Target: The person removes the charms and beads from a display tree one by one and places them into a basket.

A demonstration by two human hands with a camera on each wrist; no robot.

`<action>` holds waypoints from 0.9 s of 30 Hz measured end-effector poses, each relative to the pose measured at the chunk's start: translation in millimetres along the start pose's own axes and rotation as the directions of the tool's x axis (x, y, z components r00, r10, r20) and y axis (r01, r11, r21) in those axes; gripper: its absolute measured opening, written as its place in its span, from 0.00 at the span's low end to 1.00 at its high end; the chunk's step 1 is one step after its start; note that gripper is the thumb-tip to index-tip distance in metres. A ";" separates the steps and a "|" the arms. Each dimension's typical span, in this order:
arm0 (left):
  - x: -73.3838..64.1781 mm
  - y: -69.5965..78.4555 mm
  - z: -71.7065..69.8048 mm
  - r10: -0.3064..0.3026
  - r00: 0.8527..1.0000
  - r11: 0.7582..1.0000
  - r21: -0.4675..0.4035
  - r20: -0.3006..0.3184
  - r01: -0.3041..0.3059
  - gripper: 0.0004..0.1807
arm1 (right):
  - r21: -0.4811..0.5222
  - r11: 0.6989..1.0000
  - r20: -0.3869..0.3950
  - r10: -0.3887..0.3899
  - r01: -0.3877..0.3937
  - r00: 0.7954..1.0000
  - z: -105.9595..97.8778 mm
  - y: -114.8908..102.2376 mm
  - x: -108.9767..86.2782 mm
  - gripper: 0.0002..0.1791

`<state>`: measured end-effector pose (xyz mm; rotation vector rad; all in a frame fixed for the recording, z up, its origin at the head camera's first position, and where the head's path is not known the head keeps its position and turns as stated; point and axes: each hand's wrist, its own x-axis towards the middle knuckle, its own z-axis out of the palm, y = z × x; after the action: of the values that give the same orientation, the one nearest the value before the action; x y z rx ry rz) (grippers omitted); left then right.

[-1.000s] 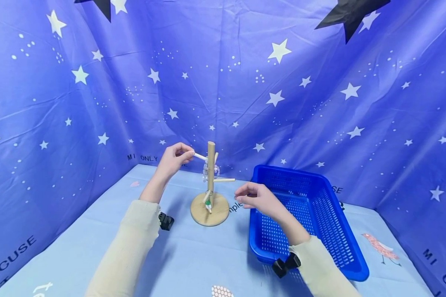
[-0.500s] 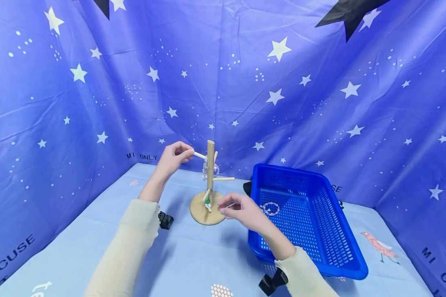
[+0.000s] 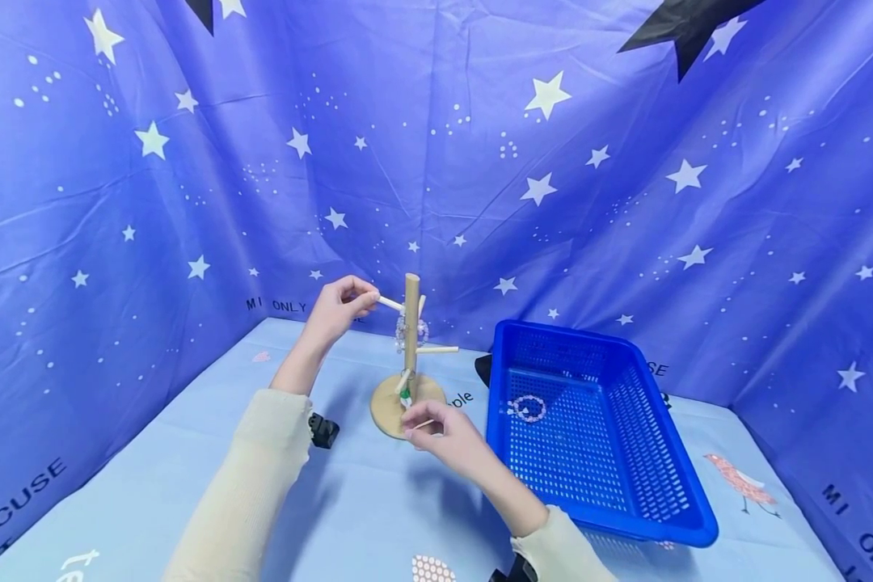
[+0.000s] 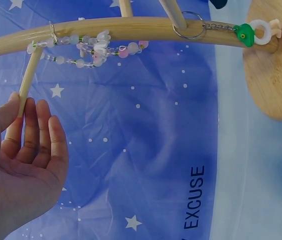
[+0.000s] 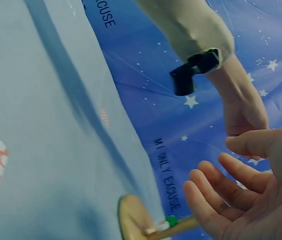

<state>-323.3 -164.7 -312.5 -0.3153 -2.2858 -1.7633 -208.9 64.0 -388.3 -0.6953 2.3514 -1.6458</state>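
at the stand's (image 3: 411,339) peg (image 3: 390,303) tip, left hand (image 3: 340,307)

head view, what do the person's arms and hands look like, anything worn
The left hand and right hand wear no gloves. The left sleeve and right sleeve are long and pale cream, stopping short of the hands. By each cuff sits something black: the left device looks small and blocky; the right device is partly cut off.
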 end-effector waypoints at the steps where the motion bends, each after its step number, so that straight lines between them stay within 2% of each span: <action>1: -0.2 0.2 0.0 -0.002 1.000 1.000 0.001 -0.002 0.002 0.13 | 0.002 1.000 -0.006 0.004 -0.004 1.000 2.4 1.5 0.0 0.14; 11: 0.3 -0.7 -0.5 -0.014 1.000 1.000 -0.002 -0.005 0.014 0.12 | -0.039 0.999 -0.063 -0.015 0.013 0.998 23.2 16.3 5.5 0.13; 16: -0.1 -0.1 -0.9 -0.012 1.000 1.000 -0.010 0.007 0.012 0.12 | -0.008 1.000 -0.076 0.000 -0.001 0.997 33.8 20.6 6.0 0.14; 27: 0.2 1.1 -0.1 -0.022 1.000 1.000 -0.011 -0.004 0.022 0.11 | 0.072 0.997 -0.184 0.052 -0.040 0.982 44.7 26.5 9.9 0.17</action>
<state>-323.1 -164.4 -311.4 -0.2895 -2.2861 -1.7853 -206.3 29.2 -428.0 -0.4897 2.4008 -1.8342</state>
